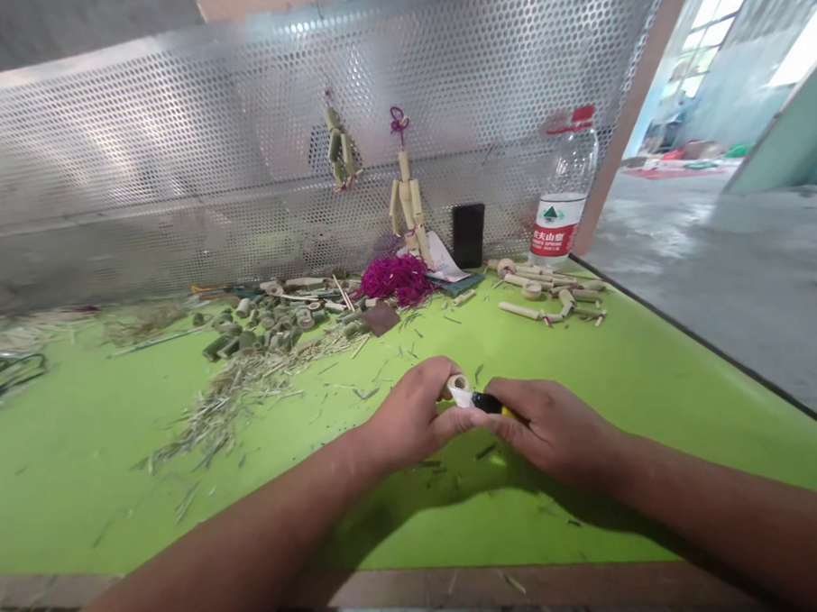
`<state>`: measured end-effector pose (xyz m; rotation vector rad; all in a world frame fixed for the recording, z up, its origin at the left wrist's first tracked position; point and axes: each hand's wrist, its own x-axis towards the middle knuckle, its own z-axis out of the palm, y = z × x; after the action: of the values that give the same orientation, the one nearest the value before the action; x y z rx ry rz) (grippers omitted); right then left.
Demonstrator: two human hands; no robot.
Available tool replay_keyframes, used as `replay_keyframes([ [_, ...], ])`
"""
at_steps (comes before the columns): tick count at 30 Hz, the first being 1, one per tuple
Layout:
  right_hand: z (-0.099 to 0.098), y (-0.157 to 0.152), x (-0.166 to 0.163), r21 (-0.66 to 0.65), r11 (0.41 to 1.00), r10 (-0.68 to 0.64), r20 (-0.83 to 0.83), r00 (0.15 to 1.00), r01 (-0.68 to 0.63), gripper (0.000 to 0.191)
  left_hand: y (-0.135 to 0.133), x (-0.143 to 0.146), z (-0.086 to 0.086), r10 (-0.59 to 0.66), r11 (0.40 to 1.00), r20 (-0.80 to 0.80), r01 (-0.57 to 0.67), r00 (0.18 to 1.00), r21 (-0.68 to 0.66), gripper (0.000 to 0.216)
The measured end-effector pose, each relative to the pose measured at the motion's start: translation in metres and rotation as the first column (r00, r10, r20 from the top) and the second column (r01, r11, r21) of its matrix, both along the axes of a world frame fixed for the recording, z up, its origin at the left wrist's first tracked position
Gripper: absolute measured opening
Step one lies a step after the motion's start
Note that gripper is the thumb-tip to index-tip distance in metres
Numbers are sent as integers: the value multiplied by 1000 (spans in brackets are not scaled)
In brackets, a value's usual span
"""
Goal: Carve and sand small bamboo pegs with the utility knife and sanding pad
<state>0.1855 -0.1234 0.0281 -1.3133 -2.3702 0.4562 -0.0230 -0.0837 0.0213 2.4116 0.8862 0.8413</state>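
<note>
Over the middle of the green tabletop, my left hand (423, 409) is closed around a short hollow bamboo piece (457, 382), its open end facing me. My right hand (555, 426) grips a knife (488, 402) with a black and yellow handle. Its pale blade lies against the rim of the bamboo piece, close to my left thumb. My fingers hide most of the knife handle and the far part of the bamboo. Dark and pale shavings lie scattered on the table below both hands.
Cut bamboo pieces (247, 336) and slivers (216, 405) are heaped at the left. Behind them lie purple string (397, 281) and a black phone-like object (469, 235). Jointed bamboo figures (406, 198) hang on the perforated metal screen (253, 159). A bottle (559, 209) stands back right.
</note>
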Motion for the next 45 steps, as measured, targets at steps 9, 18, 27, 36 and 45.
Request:
replay_keyframes([
  [9, 0, -2, 1, 31, 999, 19, 24, 1000, -20, 45, 1, -1, 6, -20, 994, -101, 30, 995, 101, 54],
  [18, 0, -4, 1, 37, 998, 39, 48, 998, -41, 44, 3, -4, 10, -99, 994, -117, 103, 988, 25, 50],
  [27, -1, -2, 3, 79, 996, 25, 50, 998, -29, 44, -4, -2, 12, -147, 988, -105, 140, 984, -68, 45],
  [36, 0, 2, 6, 94, 993, -64, -117, 991, 75, 39, -1, 1, 3, -75, 908, 146, 128, 986, -399, 49],
  [45, 0, 2, 2, 24, 999, -26, -44, 999, 27, 38, 8, -3, -2, -59, 982, 116, 79, 991, -172, 31],
])
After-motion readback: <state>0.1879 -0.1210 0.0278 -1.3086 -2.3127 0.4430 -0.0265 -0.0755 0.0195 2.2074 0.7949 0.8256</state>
